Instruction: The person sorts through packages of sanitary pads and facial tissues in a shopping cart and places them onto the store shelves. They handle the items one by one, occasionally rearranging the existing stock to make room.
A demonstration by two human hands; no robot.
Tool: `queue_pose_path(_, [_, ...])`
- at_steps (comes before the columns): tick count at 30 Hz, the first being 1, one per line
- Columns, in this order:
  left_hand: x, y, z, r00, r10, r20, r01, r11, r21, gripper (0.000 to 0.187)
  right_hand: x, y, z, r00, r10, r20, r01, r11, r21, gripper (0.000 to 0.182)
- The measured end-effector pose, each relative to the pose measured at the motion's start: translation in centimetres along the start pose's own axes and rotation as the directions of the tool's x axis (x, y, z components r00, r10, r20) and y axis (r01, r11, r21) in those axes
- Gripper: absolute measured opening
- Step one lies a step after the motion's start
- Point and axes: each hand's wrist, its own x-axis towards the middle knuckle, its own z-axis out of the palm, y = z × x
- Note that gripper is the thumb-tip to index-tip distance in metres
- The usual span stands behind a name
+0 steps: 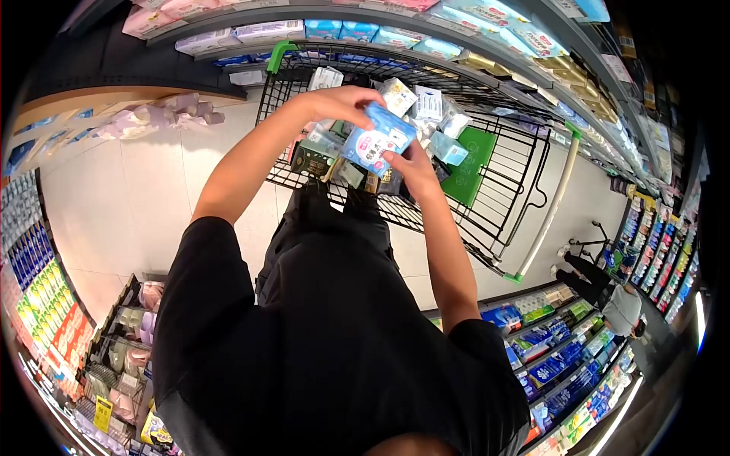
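A long grey store shelf (251,17) full of soft packs runs along the far side. In front of it is a big black wire shopping cart with green corners (283,55). A flat green plastic panel (473,163) is at one end, beside a heap of small packs and boxes, like a black box (312,159) and a white box with dark print (428,104).

Just above the heap is a shiny blue plastic pack with a white round patch (376,148). The left hand (342,105) holds its top left side. The right hand (418,171) pinches its lower right side, thumb on the front.

The pack looks light, squishy and a bit slippery. Holding both sides gently should work best; a hard squeeze could dent it.
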Motion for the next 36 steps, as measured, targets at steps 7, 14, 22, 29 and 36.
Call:
queue_pose_path(7, [-0.2,4.4,2.6,0.948,0.024,-0.318,0.005,0.996,0.092,0.072,-1.0,-2.7,1.6,0.997,-0.046,-0.066,0.074,0.843,0.532,0.061])
queue_pose_path(14, [-2.0,8.8,4.1,0.938,0.192,-0.289,-0.079,0.929,0.361,0.068,-2.8,-3.3,1.0,0.987,-0.154,0.039,0.104,0.813,0.572,0.063])
queue_pose_path(22, [-8.8,27.6,1.0,0.360,0.913,-0.192,0.121,0.158,0.980,0.068,-4.8,-2.0,-1.9,0.985,-0.048,-0.168,0.096,0.953,0.287,0.046])
queue_pose_path(29, [-10.9,37.0,-2.6,0.329,0.932,-0.155,0.404,0.010,0.915,0.059,-5.5,1.5,-3.1,0.977,0.012,-0.213,0.049,0.959,0.278,0.038])
queue_pose_path(36, [-9.8,39.1,-8.1,0.465,0.856,-0.227,0.391,0.031,0.920,0.059,-6.2,3.8,-3.7,0.972,0.034,-0.232,0.050,0.937,0.346,0.039])
